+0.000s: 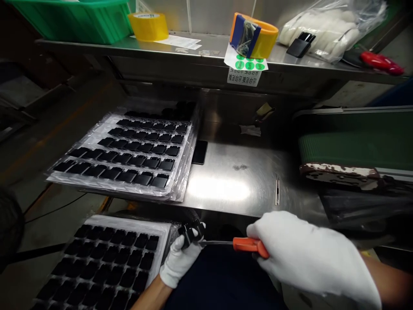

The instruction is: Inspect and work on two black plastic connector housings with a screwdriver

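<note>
My left hand (pixel 181 263), in a white glove, is closed around a small black plastic part (pixel 191 234) just below the table's front edge. My right hand (pixel 300 249), also gloved in white, grips a tool with an orange handle (pixel 247 245). Its thin metal shaft (pixel 217 243) points left, and the tip reaches the black part or the fingers holding it; whether it touches the part I cannot tell. Left of my left hand lies a white tray (pixel 164 230) with rows of similar black parts. A second tray (pixel 87 131) of them sits on the metal table.
A dark phone-like slab (pixel 200 153) lies beside the upper tray on the metal table (pixel 222 172). A narrow metal strip (pixel 277 190) rests farther right, near a green conveyor belt (pixel 355 142). The shelf (pixel 206 51) above carries yellow tape (pixel 148 26), a tape dispenser (pixel 253 36) and a green bin (pixel 77 21).
</note>
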Tool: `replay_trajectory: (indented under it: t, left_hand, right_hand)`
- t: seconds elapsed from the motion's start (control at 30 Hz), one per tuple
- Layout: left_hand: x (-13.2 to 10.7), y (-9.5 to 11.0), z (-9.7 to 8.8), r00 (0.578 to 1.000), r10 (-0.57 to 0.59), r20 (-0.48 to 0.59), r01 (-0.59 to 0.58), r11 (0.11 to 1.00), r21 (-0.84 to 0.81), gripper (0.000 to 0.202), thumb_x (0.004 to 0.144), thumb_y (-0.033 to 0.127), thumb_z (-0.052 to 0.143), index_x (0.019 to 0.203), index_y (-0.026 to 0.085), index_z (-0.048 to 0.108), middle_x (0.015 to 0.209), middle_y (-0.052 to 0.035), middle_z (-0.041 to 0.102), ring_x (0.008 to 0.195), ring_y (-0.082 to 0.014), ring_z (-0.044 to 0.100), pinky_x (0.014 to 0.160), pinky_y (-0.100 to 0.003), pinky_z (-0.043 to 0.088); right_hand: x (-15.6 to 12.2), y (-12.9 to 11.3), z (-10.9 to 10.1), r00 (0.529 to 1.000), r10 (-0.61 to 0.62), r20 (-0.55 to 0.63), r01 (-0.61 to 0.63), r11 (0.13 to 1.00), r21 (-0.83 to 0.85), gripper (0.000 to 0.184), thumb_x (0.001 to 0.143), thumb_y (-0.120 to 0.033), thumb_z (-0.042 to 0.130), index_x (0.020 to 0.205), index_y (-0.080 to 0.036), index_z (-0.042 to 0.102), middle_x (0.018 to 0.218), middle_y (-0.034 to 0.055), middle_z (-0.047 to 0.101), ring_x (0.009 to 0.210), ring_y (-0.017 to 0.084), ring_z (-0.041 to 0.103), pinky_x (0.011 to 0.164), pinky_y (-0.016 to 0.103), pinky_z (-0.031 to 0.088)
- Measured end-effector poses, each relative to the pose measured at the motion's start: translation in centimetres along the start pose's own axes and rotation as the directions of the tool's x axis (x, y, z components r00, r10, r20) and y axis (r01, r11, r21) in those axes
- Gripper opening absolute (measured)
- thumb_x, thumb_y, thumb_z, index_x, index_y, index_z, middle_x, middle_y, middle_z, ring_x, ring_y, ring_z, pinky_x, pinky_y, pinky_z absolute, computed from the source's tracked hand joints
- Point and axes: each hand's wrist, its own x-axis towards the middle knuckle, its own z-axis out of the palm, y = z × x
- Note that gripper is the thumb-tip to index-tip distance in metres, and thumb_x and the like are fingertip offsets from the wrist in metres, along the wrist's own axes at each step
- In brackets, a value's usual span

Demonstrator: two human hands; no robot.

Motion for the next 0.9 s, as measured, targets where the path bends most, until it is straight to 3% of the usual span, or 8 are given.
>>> replay_trajectory:
  t: [0.2, 0.3, 0.5, 0.7, 0.9]
  left_hand:
    - [2.1, -0.4, 0.5, 0.984, 0.08, -0.161, -0.105, 0.983, -0.151, 0.026, 0.074, 0.042, 0.077, 0.084, 0.019, 0.071, 0.107, -0.006, 0.069, 0.085, -0.0199, 0.063, 0.082, -0.04, 0.051]
    - [2.6, -0.3, 1.1, 0.977, 0.074, -0.199, -0.109, 0.979, -0.173, 0.027, 0.07, 0.042, 0.08, 0.082, 0.019, 0.072, 0.101, -0.0053, 0.07, 0.082, -0.0206, 0.063, 0.08, -0.04, 0.052]
    - [3.5, -0.8, 2.0, 0.976, 0.05, -0.211, -0.092, 0.977, -0.195, 0.032, 0.067, 0.046, 0.081, 0.081, 0.019, 0.071, 0.094, -0.0029, 0.068, 0.077, -0.0179, 0.059, 0.077, -0.038, 0.052]
    - [4.5, -1.3, 2.9, 0.977, 0.021, -0.212, -0.068, 0.973, -0.218, 0.033, 0.062, 0.047, 0.083, 0.08, 0.022, 0.072, 0.1, -0.0023, 0.069, 0.076, -0.0165, 0.059, 0.079, -0.038, 0.053]
    - [6.4, -1.3, 4.0, 0.982, -0.07, -0.178, 0.034, 0.98, -0.197, 0.031, 0.06, 0.045, 0.083, 0.078, 0.023, 0.071, 0.105, -0.001, 0.072, 0.082, -0.0211, 0.063, 0.082, -0.043, 0.056]
  right_hand:
    - [0.1, -0.5, 5.3, 1.0, 0.02, 0.016, -0.022, 0.987, 0.157, 0.013, 0.076, -0.024, 0.052, 0.075, -0.026, 0.065, 0.07, 0.0034, 0.066, 0.062, 0.02, 0.064, 0.053, 0.027, 0.038]
    - [0.5, -1.1, 6.8, 0.999, 0.03, 0.033, -0.039, 0.957, 0.286, 0.015, 0.082, -0.025, 0.05, 0.078, -0.023, 0.065, 0.069, 0.0026, 0.065, 0.06, 0.016, 0.061, 0.055, 0.024, 0.038]
    - [0.9, -0.7, 9.0, 0.995, 0.034, 0.097, -0.07, 0.916, 0.394, 0.008, 0.077, -0.025, 0.053, 0.073, -0.023, 0.059, 0.066, 0.0026, 0.064, 0.056, 0.017, 0.06, 0.048, 0.023, 0.032]
    - [1.4, 2.3, 12.1, 0.991, 0.11, -0.082, -0.056, 0.87, 0.49, 0.015, 0.082, -0.026, 0.049, 0.068, -0.023, 0.053, 0.063, 0.0008, 0.063, 0.055, 0.015, 0.058, 0.053, 0.026, 0.034]
    - [1.3, 3.6, 13.4, 0.97, 0.165, -0.178, -0.036, 0.824, 0.565, 0.014, 0.078, -0.029, 0.054, 0.067, -0.021, 0.06, 0.059, 0.0003, 0.062, 0.051, 0.015, 0.056, 0.046, 0.025, 0.029]
